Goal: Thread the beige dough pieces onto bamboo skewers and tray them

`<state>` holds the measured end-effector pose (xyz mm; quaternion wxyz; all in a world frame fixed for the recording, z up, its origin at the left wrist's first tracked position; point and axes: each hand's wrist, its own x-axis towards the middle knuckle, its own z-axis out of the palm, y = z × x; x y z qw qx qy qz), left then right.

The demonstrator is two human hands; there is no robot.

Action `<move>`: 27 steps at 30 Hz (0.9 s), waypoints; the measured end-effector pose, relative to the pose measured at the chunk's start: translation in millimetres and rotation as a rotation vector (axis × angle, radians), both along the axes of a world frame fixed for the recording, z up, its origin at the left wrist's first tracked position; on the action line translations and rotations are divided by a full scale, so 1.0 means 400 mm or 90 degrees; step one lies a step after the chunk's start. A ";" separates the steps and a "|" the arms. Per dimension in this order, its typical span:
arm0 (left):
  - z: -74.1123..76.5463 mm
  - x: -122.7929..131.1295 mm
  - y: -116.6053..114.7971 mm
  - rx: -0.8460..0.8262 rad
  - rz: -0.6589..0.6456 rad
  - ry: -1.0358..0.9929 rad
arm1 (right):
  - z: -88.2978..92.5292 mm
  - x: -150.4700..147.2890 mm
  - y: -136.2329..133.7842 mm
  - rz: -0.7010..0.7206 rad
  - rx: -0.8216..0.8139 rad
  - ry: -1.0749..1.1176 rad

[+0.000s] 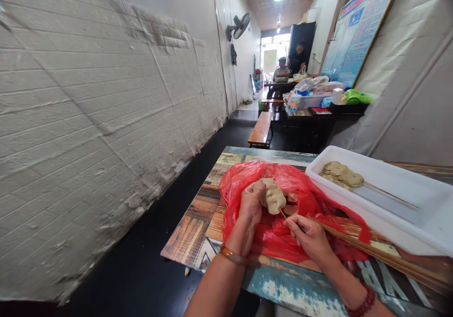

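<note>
Left fingers [260,188] clamp slices [276,200], right fingers [296,226] pinch stick [283,213], over bag [264,242] on table [187,237]; its edge, then floor [141,246], leftward; tub [403,180] rightward.

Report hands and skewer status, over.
Left hand holding tan slices. Right hand pinching stick. Slices threaded on stick, above red bag. Nothing visibly blocking.

Blue wall poster [357,36], right side of room: red heading along top, rows of small print beneath, all too blurred and slanted for me to read. Large pale lettering [385,279] on patterned worktop [293,284] up close, partly covered; characters resemble Y and R, reading uncertain. Small packet [294,102] farther back: coloured print, illegible from here.
</note>
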<state>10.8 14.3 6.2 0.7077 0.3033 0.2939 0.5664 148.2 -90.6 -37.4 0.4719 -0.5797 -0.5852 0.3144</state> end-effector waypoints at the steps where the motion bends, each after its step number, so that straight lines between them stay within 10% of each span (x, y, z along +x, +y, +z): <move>1: 0.003 -0.001 0.000 0.005 -0.003 -0.006 | 0.000 0.001 0.004 0.000 -0.008 0.024; 11: 0.022 0.016 0.002 -0.020 -0.207 0.014 | 0.031 0.009 0.056 -0.054 0.007 0.213; 27: 0.039 0.034 -0.010 0.026 -0.131 0.105 | 0.068 0.037 0.050 -0.120 0.137 0.080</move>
